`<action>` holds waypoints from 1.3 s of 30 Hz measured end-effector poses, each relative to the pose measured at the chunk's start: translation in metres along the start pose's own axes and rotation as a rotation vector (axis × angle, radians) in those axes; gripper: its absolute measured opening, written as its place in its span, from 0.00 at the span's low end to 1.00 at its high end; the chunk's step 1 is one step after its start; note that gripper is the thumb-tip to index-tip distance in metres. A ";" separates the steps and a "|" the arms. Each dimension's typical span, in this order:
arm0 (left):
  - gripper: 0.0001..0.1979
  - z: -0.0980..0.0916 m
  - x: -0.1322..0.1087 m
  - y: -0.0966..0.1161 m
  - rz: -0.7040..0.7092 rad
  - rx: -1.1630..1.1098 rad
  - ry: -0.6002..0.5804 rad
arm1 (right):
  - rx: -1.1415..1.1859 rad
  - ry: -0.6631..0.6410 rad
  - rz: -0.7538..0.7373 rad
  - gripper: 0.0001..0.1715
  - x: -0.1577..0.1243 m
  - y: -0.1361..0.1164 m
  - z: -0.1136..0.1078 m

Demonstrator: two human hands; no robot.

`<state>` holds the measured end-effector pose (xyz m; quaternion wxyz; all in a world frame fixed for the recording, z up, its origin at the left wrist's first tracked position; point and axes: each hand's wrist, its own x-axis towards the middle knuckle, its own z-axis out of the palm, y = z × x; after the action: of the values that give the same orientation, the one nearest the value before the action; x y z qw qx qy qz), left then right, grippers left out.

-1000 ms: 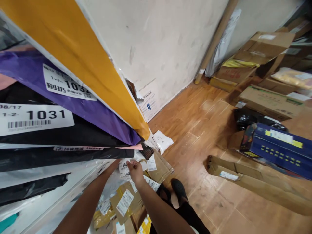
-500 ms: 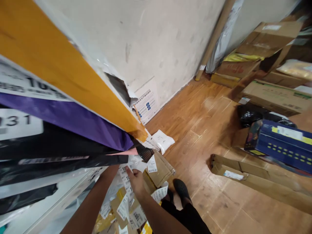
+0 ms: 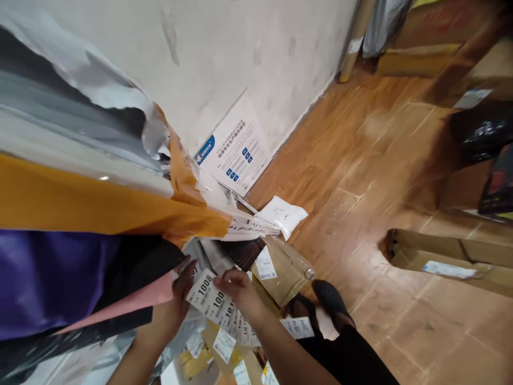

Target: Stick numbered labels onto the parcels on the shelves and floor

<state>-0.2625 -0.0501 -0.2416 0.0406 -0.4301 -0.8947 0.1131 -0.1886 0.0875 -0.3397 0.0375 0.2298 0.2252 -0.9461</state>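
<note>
My right hand (image 3: 240,291) pinches the top of a strip of white number labels (image 3: 218,309) that starts with 1008 and hangs down over parcels below. My left hand (image 3: 178,299) is at the strip's left edge, thumb up against the first label, fingers partly hidden behind it. Just above the hands a stack of mailer bags juts out from the left: orange (image 3: 88,206), purple (image 3: 52,278), pink (image 3: 128,305) and black ones.
A brown parcel with a label (image 3: 280,267), a white pouch (image 3: 284,214) and a blue-and-white notice sheet (image 3: 234,152) lie by the wall. A long cardboard box (image 3: 449,256) and more cartons sit on the wooden floor at right. My foot in a black shoe (image 3: 331,299) is below.
The view has dipped and turned left. My left hand has come up to the label strip, and the strip now hangs longer from my right hand.
</note>
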 end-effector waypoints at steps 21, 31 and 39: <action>0.16 0.010 -0.017 0.011 0.040 0.110 0.075 | 0.459 -0.043 -0.048 0.20 -0.006 -0.018 -0.029; 0.15 0.013 -0.018 0.011 0.042 0.094 0.121 | 0.503 -0.019 -0.042 0.21 -0.007 -0.012 -0.023; 0.15 0.014 -0.018 0.011 0.032 0.092 0.130 | 0.516 0.003 -0.054 0.21 -0.006 -0.011 -0.022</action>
<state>-0.2447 -0.0599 -0.2571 0.1163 -0.4487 -0.8770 0.1265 -0.1764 0.1064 -0.3499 -0.0480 0.2269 -0.0178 -0.9726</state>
